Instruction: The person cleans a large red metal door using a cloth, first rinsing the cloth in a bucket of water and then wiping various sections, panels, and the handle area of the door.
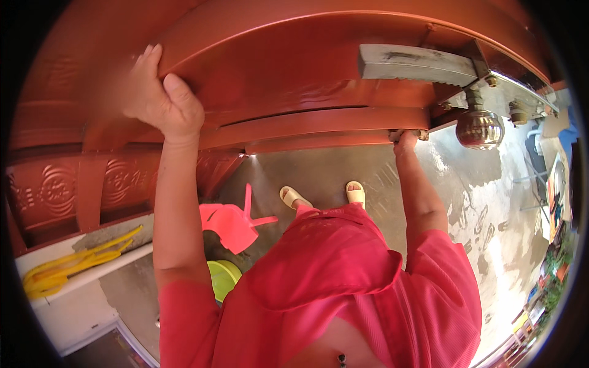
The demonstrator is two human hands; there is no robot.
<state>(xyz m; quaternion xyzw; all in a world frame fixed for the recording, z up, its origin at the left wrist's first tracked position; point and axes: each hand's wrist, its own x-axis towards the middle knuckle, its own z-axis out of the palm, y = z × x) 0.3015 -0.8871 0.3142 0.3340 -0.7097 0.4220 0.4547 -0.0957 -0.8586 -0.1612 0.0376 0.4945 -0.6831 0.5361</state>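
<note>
My left hand is raised at the upper left against a red metal door, thumb apart from the fingers, with nothing seen in it; a blur hides part of its back. Lower right, my right hand is at the door's edge. Brownish crumpled material, seemingly a cloth, shows on both sides of it; its fingertips are hidden. Right of that hand is a shiny round metal doorknob. Above it a long grey metal handle runs along the door.
A pink plastic dustpan-like thing and a yellow-green basin are on the concrete floor at left. A yellow hose lies by a white pipe below embossed red panels. Plants and assorted items line the far right.
</note>
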